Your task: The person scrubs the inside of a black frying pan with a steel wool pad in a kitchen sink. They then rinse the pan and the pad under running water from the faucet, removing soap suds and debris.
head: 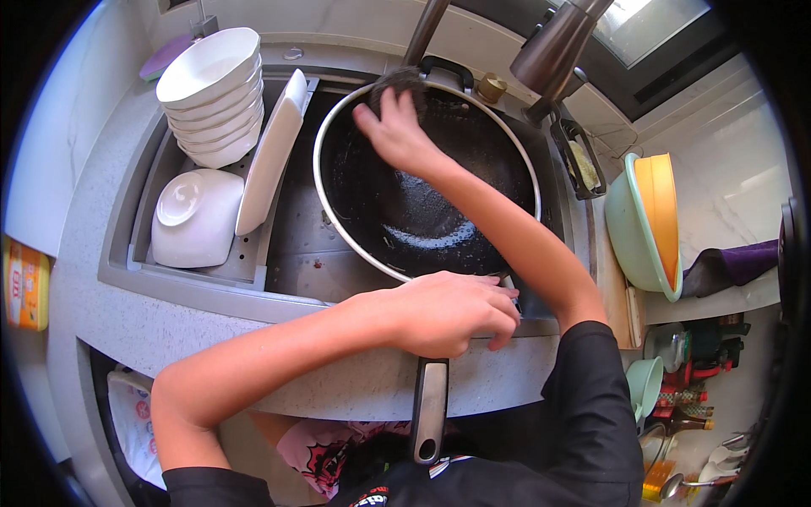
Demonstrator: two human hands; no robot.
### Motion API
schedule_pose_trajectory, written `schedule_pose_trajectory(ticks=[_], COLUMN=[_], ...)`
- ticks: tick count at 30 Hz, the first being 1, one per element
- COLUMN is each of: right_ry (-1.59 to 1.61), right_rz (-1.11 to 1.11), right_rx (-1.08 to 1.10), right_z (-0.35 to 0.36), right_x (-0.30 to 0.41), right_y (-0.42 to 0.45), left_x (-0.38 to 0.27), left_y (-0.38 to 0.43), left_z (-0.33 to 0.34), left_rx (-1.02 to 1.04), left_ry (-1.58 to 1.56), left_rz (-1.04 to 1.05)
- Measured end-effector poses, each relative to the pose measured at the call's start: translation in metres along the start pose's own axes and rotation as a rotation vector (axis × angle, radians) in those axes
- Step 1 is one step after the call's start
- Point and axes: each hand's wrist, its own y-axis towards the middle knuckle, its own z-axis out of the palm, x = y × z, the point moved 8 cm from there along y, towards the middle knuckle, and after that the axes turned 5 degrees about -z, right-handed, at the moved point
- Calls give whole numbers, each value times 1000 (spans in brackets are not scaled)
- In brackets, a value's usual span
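Note:
A large black wok [437, 222] with a pale rim lies tilted in the sink, wet and with suds and bubbles on its inner bottom. My right hand [402, 136] presses a dark mesh scrubber [398, 85] against the far left of its inner wall; the fingers are slightly blurred. Over the near rim, at the root of the long handle [431, 405], lies my left hand [453, 314], its fingers curled down toward the right. Its palm hides the joint between handle and rim. That handle juts past the counter edge toward my body.
Left in the sink, a drainer tray [247, 272] holds stacked white bowls [212, 95], an upturned bowl [196, 222] and a plate [272, 152] on edge. A faucet [427, 32] rises behind the wok. To the right are a sponge holder [578, 158], a green basin [640, 228] and bottles [681, 421].

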Motion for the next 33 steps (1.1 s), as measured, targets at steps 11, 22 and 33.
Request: schedule_pose_trajectory(ticks=[11,22,33], right_ry=[-86,-122,-327], right_rz=[-288,-300,-265], right_rx=[199,79,-214], right_z=[25,6,-56], right_x=[73,46,-3], right_y=[-66,-45,17], left_x=[9,6,7], left_y=[-2,1,2], left_z=[2,3,5], left_rx=[-22,-28,-31], left_ry=[-17,-29,-22], left_rz=[-75,-46,-32])
